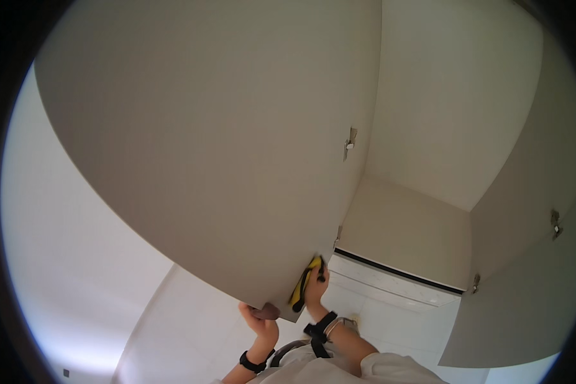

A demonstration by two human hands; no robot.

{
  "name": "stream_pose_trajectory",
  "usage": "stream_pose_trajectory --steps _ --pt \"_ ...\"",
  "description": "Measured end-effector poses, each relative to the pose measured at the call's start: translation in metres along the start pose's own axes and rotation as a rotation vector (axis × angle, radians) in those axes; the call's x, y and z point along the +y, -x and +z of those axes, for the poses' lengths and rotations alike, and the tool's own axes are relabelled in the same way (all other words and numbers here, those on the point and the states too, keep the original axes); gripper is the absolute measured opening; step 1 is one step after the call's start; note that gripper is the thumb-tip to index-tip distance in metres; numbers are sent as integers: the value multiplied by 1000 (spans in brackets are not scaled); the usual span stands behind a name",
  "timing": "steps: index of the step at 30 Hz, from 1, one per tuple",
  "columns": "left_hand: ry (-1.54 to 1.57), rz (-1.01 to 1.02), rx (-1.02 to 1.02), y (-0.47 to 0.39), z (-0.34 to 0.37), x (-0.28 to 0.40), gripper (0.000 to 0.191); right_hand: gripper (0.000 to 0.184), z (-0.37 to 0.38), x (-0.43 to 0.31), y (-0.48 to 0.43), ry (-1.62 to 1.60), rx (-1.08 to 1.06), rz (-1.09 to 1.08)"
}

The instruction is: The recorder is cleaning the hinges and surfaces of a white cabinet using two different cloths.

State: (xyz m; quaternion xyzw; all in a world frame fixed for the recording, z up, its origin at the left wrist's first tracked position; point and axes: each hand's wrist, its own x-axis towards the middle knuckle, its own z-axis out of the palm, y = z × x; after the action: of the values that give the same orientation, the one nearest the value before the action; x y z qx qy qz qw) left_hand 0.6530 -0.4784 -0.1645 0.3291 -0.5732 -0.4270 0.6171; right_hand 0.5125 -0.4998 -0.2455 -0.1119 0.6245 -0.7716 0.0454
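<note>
A tall beige cabinet door (230, 144) stands wide open on the left, its flat face towards me. At its lower free edge my left hand (258, 317) grips the panel, with the fingers partly hidden and in shadow. My right hand (318, 283) is shut on a yellow-and-black cloth-like item (303, 285), which lies against the door face near its bottom corner. Slight blur keeps its exact kind unclear. Metal hinges (350, 144) join this door to the cabinet's side.
Right of the door is the open cabinet interior (408, 221), with a black strip (398, 271) along its front bottom edge. A second open door (513, 288) with hinges (556, 224) hangs on the far right. Pale flooring (389, 331) shows below; a white wall (62, 230) rises at left.
</note>
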Motion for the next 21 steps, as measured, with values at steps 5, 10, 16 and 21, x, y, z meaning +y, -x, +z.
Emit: stream_pose_trajectory --steps 5,10,16,21 --pt "-116 218 172 -37 25 64 45 59 -43 49 17 425 -364 625" --pt "-165 469 245 -76 38 131 47 46 -122 55 12 -598 -1032 1253" --pt "-239 482 481 -94 57 163 51 43 -181 -4 -58 -220 -851 912" --pt "-315 552 543 -86 75 159 50 42 -259 -8 -112 -199 -682 915"
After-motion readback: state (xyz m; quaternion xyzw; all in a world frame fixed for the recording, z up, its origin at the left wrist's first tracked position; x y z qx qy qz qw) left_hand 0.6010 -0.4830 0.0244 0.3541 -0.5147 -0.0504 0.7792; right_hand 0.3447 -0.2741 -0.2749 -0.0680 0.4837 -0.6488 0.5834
